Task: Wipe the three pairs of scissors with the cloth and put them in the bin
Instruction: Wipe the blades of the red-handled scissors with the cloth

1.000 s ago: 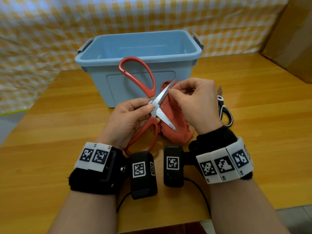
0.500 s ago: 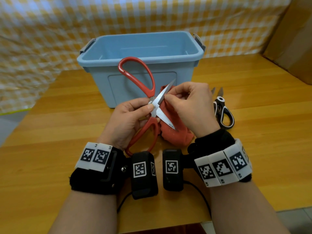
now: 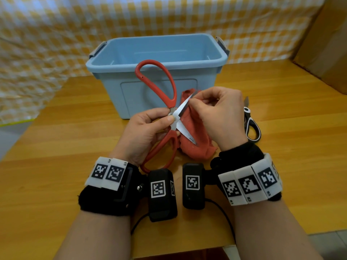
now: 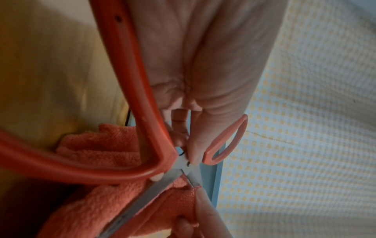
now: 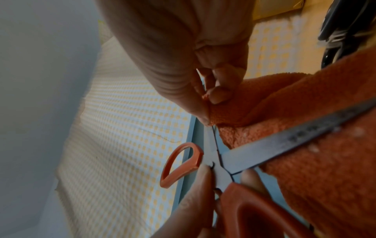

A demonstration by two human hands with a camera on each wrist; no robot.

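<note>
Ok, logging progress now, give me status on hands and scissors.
Left hand pinches red scissors at pivot, blades open. Right hand wipes upper blade with cloth. Nothing in the way.

Black scissors (image 3: pixel 250 126) half behind right hand (image 3: pixel 219 117)

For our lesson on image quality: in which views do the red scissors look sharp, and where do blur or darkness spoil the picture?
Head view: red scissors sharp and evenly lit, checked backdrop soft at the edges. Left wrist view: near handle loop blurred, lower left corner dark. Right wrist view: cloth and blade fairly crisp, left side hazy grey.
</note>
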